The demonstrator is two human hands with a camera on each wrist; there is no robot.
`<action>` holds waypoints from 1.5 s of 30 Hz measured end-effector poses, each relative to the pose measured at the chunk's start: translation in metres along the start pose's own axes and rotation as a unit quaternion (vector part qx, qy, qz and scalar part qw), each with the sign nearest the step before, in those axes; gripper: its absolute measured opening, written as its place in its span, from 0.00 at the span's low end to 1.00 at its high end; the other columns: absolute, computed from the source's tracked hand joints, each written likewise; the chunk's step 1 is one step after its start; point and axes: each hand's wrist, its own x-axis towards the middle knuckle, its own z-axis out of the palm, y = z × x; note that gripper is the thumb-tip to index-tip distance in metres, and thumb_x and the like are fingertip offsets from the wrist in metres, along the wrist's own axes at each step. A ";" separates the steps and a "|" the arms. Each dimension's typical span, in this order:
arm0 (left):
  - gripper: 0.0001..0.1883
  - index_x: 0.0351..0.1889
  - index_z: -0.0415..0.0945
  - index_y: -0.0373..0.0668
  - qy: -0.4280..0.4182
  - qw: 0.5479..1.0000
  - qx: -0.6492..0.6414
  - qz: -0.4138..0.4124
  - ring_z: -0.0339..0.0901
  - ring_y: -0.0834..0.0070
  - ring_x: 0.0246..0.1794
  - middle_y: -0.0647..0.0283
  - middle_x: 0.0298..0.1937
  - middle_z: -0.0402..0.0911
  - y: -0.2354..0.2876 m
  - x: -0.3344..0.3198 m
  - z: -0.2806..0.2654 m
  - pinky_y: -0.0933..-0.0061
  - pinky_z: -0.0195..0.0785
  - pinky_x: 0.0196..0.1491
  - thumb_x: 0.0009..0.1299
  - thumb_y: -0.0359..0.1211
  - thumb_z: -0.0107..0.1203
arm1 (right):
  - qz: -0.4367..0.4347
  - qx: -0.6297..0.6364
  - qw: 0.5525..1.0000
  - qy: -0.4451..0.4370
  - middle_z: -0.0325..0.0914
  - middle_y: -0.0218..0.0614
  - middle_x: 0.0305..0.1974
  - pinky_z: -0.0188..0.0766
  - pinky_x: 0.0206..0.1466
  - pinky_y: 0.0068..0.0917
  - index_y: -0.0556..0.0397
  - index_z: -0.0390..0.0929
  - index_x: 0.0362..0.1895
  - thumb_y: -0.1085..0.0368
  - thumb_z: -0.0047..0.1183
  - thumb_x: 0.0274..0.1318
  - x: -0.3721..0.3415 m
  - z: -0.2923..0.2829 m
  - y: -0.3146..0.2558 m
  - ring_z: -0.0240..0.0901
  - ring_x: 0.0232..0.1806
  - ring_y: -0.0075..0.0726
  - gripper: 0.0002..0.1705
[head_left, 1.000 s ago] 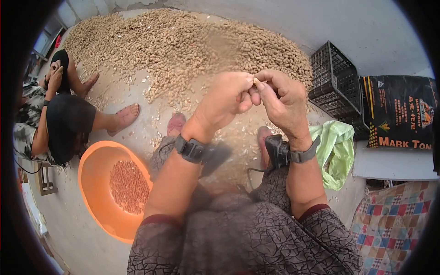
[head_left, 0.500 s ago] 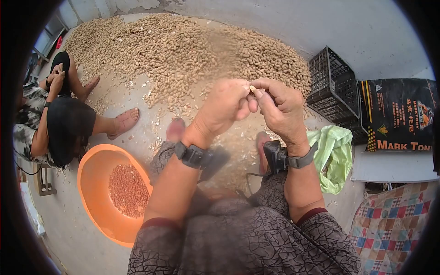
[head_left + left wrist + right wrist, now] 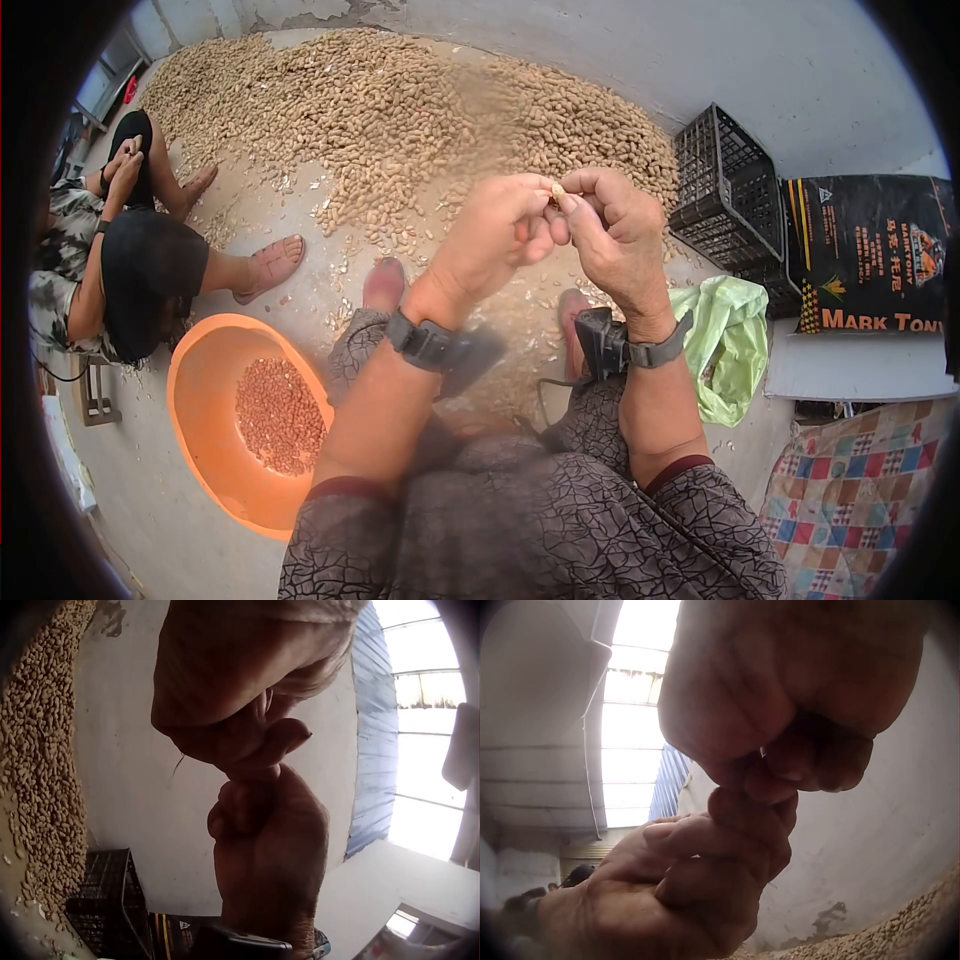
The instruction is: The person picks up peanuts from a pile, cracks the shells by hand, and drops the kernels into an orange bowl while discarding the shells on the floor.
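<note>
Between the fingertips of both hands is a small tan peanut [image 3: 558,189], held up in front of the body in the head view. My right hand [image 3: 618,232] pinches it between thumb and forefinger, the thumb lying over its near side. From the other side my left hand [image 3: 492,235] grips its left end, with the other fingers curled beneath. In the left wrist view the left hand [image 3: 247,667] meets the right hand [image 3: 270,847] tip to tip, and their fingers hide the peanut. The right wrist view shows the same meeting from the other side.
A large heap of unshelled peanuts [image 3: 400,110] lies along the wall. An orange basin [image 3: 205,420] with red shelled kernels [image 3: 280,415] stands at left, near another seated person [image 3: 150,260]. At right are a black crate [image 3: 725,190], a green bag [image 3: 725,345] and a black sack [image 3: 870,250].
The hands stay together at nearly the same spot. The peanut now sits more upright between the fingertips, and the left fingers have shifted slightly. The head view has tilted a little.
</note>
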 end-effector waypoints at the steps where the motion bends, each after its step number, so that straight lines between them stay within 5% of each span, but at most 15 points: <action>1: 0.09 0.35 0.71 0.33 -0.002 1.000 -0.004 0.005 0.61 0.84 0.12 0.61 0.23 0.74 0.000 0.000 0.000 0.86 0.50 0.14 0.64 0.27 0.41 | 0.003 0.021 1.000 0.005 0.76 0.35 0.18 0.70 0.23 0.21 0.59 0.73 0.29 0.76 0.49 0.51 0.000 0.001 0.001 0.75 0.21 0.25 0.01; 8: 0.11 0.35 0.72 0.33 0.023 0.996 0.088 -0.009 0.61 0.87 0.13 0.63 0.24 0.75 -0.002 0.004 -0.010 0.88 0.51 0.15 0.70 0.32 0.43 | 0.058 0.065 0.996 0.006 0.73 0.29 0.17 0.66 0.22 0.18 0.61 0.74 0.30 0.76 0.48 0.51 0.000 0.002 -0.006 0.69 0.19 0.18 0.02; 12: 0.11 0.38 0.73 0.33 0.059 0.992 0.112 -0.003 0.60 0.90 0.13 0.68 0.24 0.75 0.011 0.009 -0.023 0.90 0.50 0.15 0.71 0.33 0.46 | 0.101 0.120 0.988 0.012 0.70 0.24 0.15 0.55 0.18 0.14 0.59 0.75 0.28 0.74 0.50 0.51 0.007 -0.003 -0.003 0.62 0.16 0.12 0.02; 16: 0.10 0.40 0.72 0.31 0.095 0.993 0.066 0.039 0.57 0.91 0.12 0.67 0.25 0.74 0.032 0.001 -0.033 0.90 0.49 0.15 0.69 0.31 0.47 | 0.108 0.071 0.989 -0.065 0.69 0.24 0.14 0.57 0.19 0.17 0.58 0.76 0.25 0.69 0.52 0.51 0.002 -0.010 0.008 0.62 0.16 0.15 0.06; 18: 0.04 0.32 0.77 0.35 0.111 0.993 -0.002 0.050 0.59 0.89 0.14 0.67 0.22 0.73 0.040 -0.001 -0.041 0.88 0.48 0.16 0.62 0.26 0.54 | 0.135 -0.057 0.963 -0.226 0.70 0.28 0.14 0.60 0.21 0.24 0.57 0.77 0.24 0.64 0.53 0.50 -0.003 -0.010 0.029 0.65 0.17 0.20 0.09; 20: 0.06 0.33 0.77 0.33 0.128 0.991 -0.018 0.045 0.56 0.89 0.13 0.68 0.22 0.71 0.044 -0.003 -0.049 0.87 0.44 0.15 0.63 0.26 0.52 | 0.149 -0.098 0.956 -0.232 0.70 0.30 0.15 0.62 0.24 0.28 0.56 0.78 0.25 0.60 0.54 0.48 -0.008 -0.003 0.044 0.66 0.19 0.23 0.12; 24: 0.12 0.41 0.73 0.30 0.120 0.991 -0.018 0.052 0.56 0.89 0.14 0.67 0.25 0.71 0.051 -0.010 -0.062 0.89 0.47 0.15 0.69 0.32 0.48 | 0.213 -0.077 0.938 -0.260 0.73 0.28 0.25 0.68 0.34 0.20 0.62 0.77 0.37 0.61 0.52 0.55 -0.004 -0.004 0.062 0.69 0.28 0.20 0.14; 26: 0.12 0.41 0.73 0.30 0.099 0.991 -0.045 0.072 0.56 0.89 0.14 0.70 0.22 0.68 0.054 -0.011 -0.066 0.89 0.47 0.15 0.69 0.32 0.48 | 0.158 -0.108 0.959 -0.211 0.76 0.39 0.26 0.67 0.33 0.28 0.56 0.80 0.38 0.57 0.55 0.48 0.000 -0.003 0.073 0.71 0.29 0.31 0.17; 28: 0.12 0.42 0.73 0.29 0.088 0.992 -0.055 0.071 0.56 0.89 0.14 0.71 0.20 0.65 0.059 -0.014 -0.064 0.89 0.47 0.15 0.68 0.31 0.49 | 0.144 -0.090 0.966 -0.194 0.76 0.39 0.27 0.68 0.36 0.31 0.55 0.78 0.42 0.55 0.54 0.49 0.000 0.008 0.076 0.72 0.31 0.34 0.20; 31: 0.11 0.41 0.70 0.30 0.120 0.988 -0.078 0.062 0.59 0.87 0.14 0.66 0.24 0.71 0.066 -0.016 -0.065 0.87 0.47 0.15 0.71 0.31 0.45 | 0.097 -0.246 0.927 -0.265 0.77 0.39 0.46 0.70 0.47 0.31 0.46 0.75 0.51 0.55 0.55 0.50 -0.003 0.035 0.083 0.74 0.42 0.41 0.23; 35: 0.11 0.41 0.69 0.29 0.086 0.986 -0.120 0.072 0.58 0.86 0.14 0.63 0.26 0.71 0.072 -0.022 -0.077 0.87 0.47 0.15 0.71 0.31 0.45 | -0.022 -0.227 0.939 -0.257 0.78 0.45 0.40 0.69 0.49 0.40 0.51 0.76 0.47 0.55 0.51 0.51 -0.030 0.089 0.143 0.73 0.45 0.50 0.20; 38: 0.11 0.41 0.69 0.29 0.094 0.986 -0.114 0.081 0.57 0.86 0.13 0.63 0.26 0.71 0.081 -0.031 -0.085 0.86 0.47 0.15 0.71 0.31 0.46 | -0.002 -0.191 0.948 -0.255 0.78 0.45 0.40 0.68 0.49 0.41 0.51 0.76 0.47 0.57 0.50 0.51 -0.048 0.117 0.186 0.73 0.44 0.51 0.19; 43: 0.11 0.43 0.69 0.28 0.137 0.978 -0.140 0.071 0.57 0.86 0.13 0.64 0.25 0.69 0.090 -0.047 -0.089 0.86 0.49 0.16 0.72 0.30 0.44 | 0.215 -0.244 0.887 -0.329 0.78 0.48 0.39 0.70 0.47 0.40 0.46 0.77 0.46 0.57 0.54 0.47 -0.072 0.144 0.250 0.74 0.44 0.52 0.19; 45: 0.12 0.44 0.68 0.28 0.148 0.978 -0.118 0.083 0.58 0.85 0.13 0.63 0.26 0.70 0.094 -0.049 -0.087 0.86 0.51 0.17 0.73 0.29 0.39 | 0.251 -0.203 0.897 -0.303 0.78 0.48 0.37 0.70 0.46 0.40 0.47 0.78 0.44 0.57 0.55 0.46 -0.086 0.153 0.283 0.74 0.42 0.53 0.18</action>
